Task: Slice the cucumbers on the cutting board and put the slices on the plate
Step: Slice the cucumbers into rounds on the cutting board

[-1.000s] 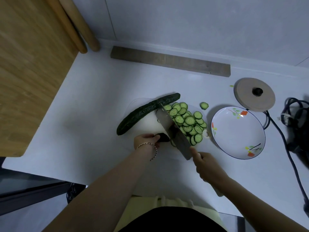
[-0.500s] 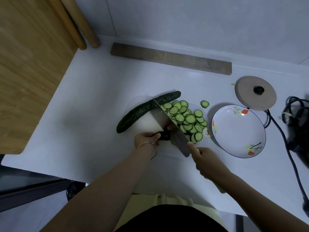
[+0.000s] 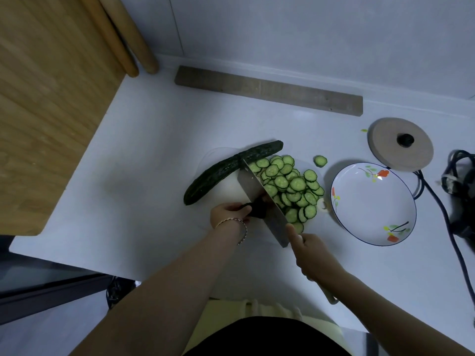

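Now L hand (image 3: pixel 226 214) pinches cucumber stub (image 3: pixel 257 209) at its fingertips; R hand (image 3: pixel 313 255) grips knife (image 3: pixel 253 186). Stub's prob. stiff but slippery, so hold by skin.

Slices (image 3: pixel 290 187) on board (image 3: pixel 226 186), plate (image 3: pixel 372 204) right.

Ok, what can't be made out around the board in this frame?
Head view:
- cucumber stub: mostly hidden by the left hand and the knife.
- knife handle: mostly covered by the right hand.
- cutting board: edges hidden under the slices, white on white elsewhere.
- dark cabled thing: cut off by the right edge.
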`<state>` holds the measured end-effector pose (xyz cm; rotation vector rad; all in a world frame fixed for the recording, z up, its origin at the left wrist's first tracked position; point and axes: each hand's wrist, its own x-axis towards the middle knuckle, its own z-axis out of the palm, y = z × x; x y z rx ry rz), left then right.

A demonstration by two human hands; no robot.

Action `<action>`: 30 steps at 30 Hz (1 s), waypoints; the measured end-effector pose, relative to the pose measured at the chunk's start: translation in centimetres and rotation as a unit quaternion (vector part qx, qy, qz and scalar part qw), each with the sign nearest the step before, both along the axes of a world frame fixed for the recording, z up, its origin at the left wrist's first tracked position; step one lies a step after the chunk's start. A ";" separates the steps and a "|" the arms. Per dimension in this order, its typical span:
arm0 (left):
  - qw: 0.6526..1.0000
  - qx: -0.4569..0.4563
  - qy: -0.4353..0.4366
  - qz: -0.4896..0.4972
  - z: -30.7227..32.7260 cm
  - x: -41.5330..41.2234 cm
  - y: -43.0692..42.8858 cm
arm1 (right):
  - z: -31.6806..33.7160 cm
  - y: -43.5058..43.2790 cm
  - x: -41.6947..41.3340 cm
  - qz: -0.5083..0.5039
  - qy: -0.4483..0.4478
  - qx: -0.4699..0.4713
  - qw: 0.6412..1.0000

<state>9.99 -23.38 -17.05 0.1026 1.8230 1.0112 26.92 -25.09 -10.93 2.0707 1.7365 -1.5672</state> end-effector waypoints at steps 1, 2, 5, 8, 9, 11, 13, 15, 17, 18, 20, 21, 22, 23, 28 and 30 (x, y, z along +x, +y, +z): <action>1.000 0.003 -0.002 0.005 0.0 0.1 0.0 | -0.3 -0.1 -0.2 -0.006 0.000 0.007 1.000; 1.000 0.007 -0.006 0.012 0.0 0.2 -0.1 | -0.6 -0.3 -0.2 -0.013 0.001 0.012 1.000; 0.999 0.020 -0.016 0.019 0.1 0.3 -0.5 | -1.0 -0.5 -0.2 -0.044 0.019 -0.009 0.999; 0.999 0.028 -0.012 0.021 0.2 0.3 -1.0 | -0.5 0.0 0.2 -0.091 0.057 -0.060 0.992; 0.999 0.032 -0.014 0.024 0.2 0.4 -1.1 | -0.2 0.2 0.4 -0.097 0.060 -0.066 0.991; 0.999 0.034 -0.012 0.026 0.1 0.5 -1.1 | 0.3 0.5 1.0 -0.091 0.056 -0.060 0.992; 0.999 0.029 0.001 0.015 0.3 0.5 -1.1 | 0.9 0.7 1.3 -0.083 0.047 -0.046 0.994; 1.000 0.022 -0.005 0.018 0.3 0.5 -1.0 | 1.6 0.9 1.6 -0.070 0.038 -0.028 0.996; 0.999 0.012 -0.017 0.028 0.4 0.5 -0.7 | 2.1 1.1 1.7 -0.049 0.030 -0.010 0.998; 0.999 0.007 -0.022 0.035 0.5 0.6 -0.6 | 2.3 1.2 1.8 -0.035 0.026 -0.004 0.999; 0.998 0.006 -0.043 0.050 0.6 0.6 -0.4 | 2.5 1.3 1.7 -0.015 0.013 0.004 1.000; 0.997 0.010 -0.056 0.059 0.7 0.6 -0.4 | 2.5 1.4 1.6 -0.010 0.007 0.005 1.000; 0.996 0.015 -0.066 0.065 0.8 0.7 -0.4 | 2.5 1.4 1.6 -0.006 0.002 0.005 1.000; 0.995 0.017 -0.070 0.068 1.0 0.8 -0.4 | 2.5 1.4 1.6 -0.003 -0.002 0.005 1.000; 0.996 0.017 -0.073 0.056 1.2 0.7 -0.4 | 2.8 1.4 1.9 -0.008 -0.011 -0.001 1.000; 0.997 0.018 -0.071 0.031 1.0 0.1 -0.4 | 3.2 1.4 2.2 -0.021 -0.006 -0.010 1.000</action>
